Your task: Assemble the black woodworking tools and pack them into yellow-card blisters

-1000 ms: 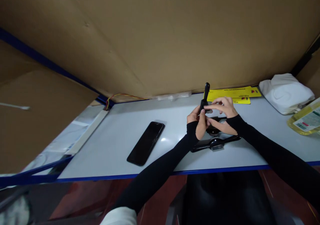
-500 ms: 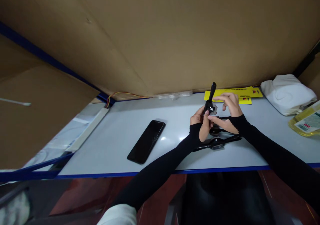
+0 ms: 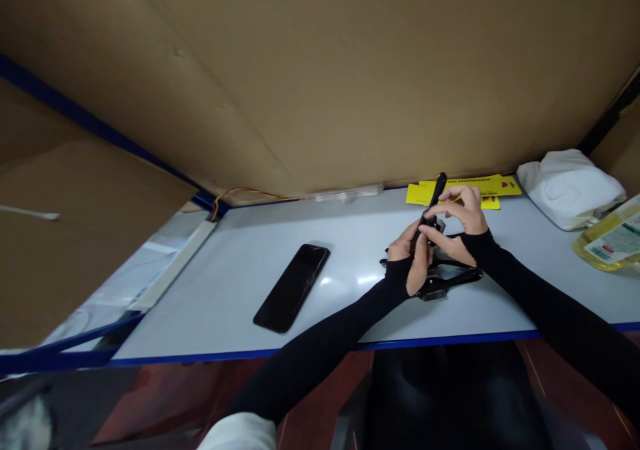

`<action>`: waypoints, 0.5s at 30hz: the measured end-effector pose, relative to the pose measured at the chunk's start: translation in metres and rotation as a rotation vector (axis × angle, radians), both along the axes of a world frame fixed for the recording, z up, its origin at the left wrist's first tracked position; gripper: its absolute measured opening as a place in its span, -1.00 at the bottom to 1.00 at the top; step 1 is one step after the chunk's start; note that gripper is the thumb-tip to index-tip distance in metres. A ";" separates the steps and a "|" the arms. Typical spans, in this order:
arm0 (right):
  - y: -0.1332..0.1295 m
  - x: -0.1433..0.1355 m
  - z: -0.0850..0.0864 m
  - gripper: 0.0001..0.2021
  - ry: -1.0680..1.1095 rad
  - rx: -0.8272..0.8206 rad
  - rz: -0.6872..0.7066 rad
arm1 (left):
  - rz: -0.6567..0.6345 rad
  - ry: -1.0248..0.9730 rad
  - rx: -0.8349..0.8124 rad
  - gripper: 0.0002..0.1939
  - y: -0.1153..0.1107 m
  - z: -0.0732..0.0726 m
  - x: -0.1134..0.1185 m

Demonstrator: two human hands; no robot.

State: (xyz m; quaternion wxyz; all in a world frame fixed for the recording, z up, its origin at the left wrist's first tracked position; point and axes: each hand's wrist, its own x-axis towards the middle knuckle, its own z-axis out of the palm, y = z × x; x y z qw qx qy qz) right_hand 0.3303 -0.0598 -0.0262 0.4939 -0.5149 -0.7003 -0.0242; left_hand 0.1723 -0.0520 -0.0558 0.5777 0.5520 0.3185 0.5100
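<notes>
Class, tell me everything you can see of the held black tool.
The black tool has a slim, glossy, round-ended handle and a wider middle where a grey, metal-looking piece shows. The left hand holds it tilted above the table, handle end up, leaning right. Thumb and forefinger of the right hand are at its middle. Its lower end is hidden.

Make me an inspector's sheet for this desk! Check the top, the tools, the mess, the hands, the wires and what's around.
Surface: pale tabletop, blue front edge.
Job's things: one held black tool; more black tools on the tabletop, partly hidden.
Clutter: phone, yellow cards, white bundle, bottle.
Hands: left hand grips the held tool; right hand has fingers at its middle, exact contact unclear.
Cables: thin coloured wires, back left.
Surroundings: cardboard wall behind; black chair below the front edge.
</notes>
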 end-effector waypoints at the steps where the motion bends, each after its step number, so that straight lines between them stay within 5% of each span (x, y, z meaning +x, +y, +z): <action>1: 0.001 -0.001 -0.001 -0.78 0.008 0.014 -0.007 | 0.012 -0.011 0.005 -0.32 0.000 0.001 0.000; 4: 0.004 -0.001 -0.006 -0.88 -0.022 0.008 0.050 | 0.026 -0.027 -0.018 -0.28 0.007 0.001 0.000; 8: 0.005 0.002 -0.009 -0.70 -0.031 -0.047 0.100 | -0.001 -0.039 -0.048 -0.29 0.012 0.000 0.000; 12: 0.000 -0.004 -0.004 -0.80 0.135 -0.121 0.136 | 0.017 -0.049 -0.025 -0.31 0.008 0.004 -0.001; 15: 0.000 -0.014 -0.007 -0.60 0.359 -0.254 0.185 | 0.083 0.021 0.025 -0.33 0.005 0.007 -0.002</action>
